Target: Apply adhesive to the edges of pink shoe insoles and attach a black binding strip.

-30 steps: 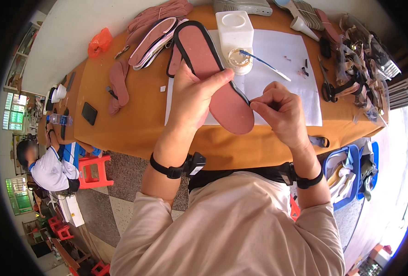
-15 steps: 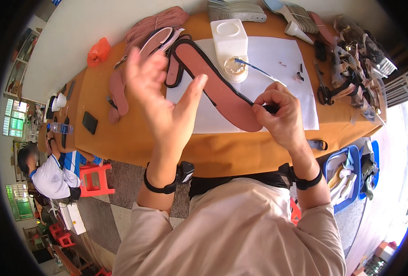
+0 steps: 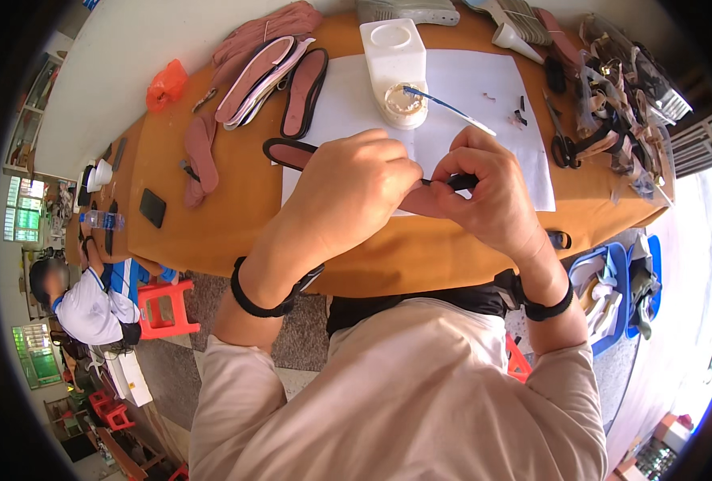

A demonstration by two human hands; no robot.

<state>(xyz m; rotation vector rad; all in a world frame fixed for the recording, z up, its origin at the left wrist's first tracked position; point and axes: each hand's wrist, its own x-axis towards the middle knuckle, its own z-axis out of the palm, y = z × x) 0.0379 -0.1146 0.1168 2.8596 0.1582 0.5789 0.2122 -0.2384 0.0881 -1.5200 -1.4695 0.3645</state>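
Note:
A pink sandal insole point(image 3: 422, 202) with a black binding along its edge lies slantwise over the white sheet. My left hand point(image 3: 356, 180) is closed over its middle and hides much of it. Close beside it my right hand point(image 3: 488, 192) pinches the black edging strip point(image 3: 462, 182) at the insole's near end. Just beyond my hands stands an open tub point(image 3: 405, 104) of pale paste, with a blue-and-white brush point(image 3: 452, 111) across its rim. Another black-edged pink insole point(image 3: 304, 92) lies farther left.
A white plastic bottle point(image 3: 394, 60) stands behind the tub. Scissors point(image 3: 563, 148) and bagged straps point(image 3: 625, 120) lie to the right, black scraps point(image 3: 519, 117) on the paper. Stacked insoles point(image 3: 261, 80) and a phone point(image 3: 153, 207) are leftward. A person point(image 3: 91, 309) sits far left; blue bins point(image 3: 604, 297) stand right.
My left hand was raised and spread; it has come down onto the insole beside my right hand. The insole has turned flatter and nearer, with its far end swung leftward.

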